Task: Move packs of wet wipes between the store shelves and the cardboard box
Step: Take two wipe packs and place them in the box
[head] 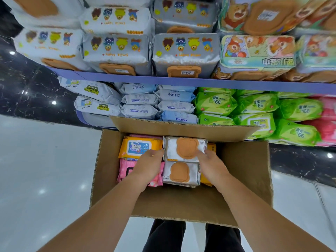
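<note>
Cardboard box is matt brown corrugated board, ridged along its cut edges; the silver pack is shiny crinkled plastic film with a matt tan lid; the floor is glossy polished tile.

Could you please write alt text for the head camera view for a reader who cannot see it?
Two bare hands, left and right, grip a silver pack with a tan bear-shaped lid from either side inside an open cardboard box. A matching pack, an orange pack and a pink pack lie beside it; shelves of wipes stand behind.
</note>
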